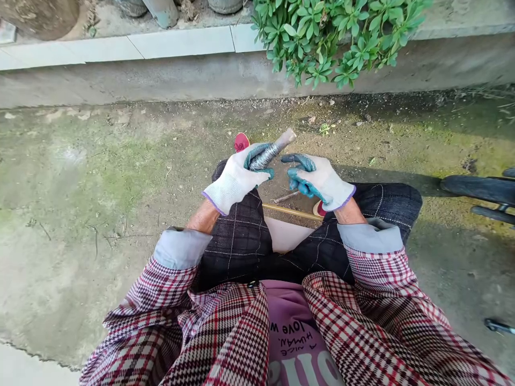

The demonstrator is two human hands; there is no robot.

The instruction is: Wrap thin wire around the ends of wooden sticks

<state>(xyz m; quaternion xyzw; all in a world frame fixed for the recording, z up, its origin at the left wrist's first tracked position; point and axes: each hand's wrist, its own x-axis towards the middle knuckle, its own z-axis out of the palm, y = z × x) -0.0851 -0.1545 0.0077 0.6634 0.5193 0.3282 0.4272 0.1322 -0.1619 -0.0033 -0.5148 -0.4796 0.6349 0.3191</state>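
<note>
My left hand (240,174), in a white knit glove with a blue-green coated palm, is closed around a stick wound with thin silvery wire (264,156). The bare end of the stick (287,138) points up and to the right, past my fingers. My right hand (314,179), gloved the same way, is a short gap to the right of the wire. Its fingers are curled, with the index finger reaching toward the winding; whatever they may hold is too small to make out. Below them shows a thin twig-like piece (286,197); whether it touches my fingers I cannot tell.
A yellowish strip (292,212) runs between my knees, beside a pale surface (287,234). Ahead stands a low concrete wall (161,80) with white tiles on its edge and a leafy shrub (333,37) hanging over. A black wheel (478,188) is at the right.
</note>
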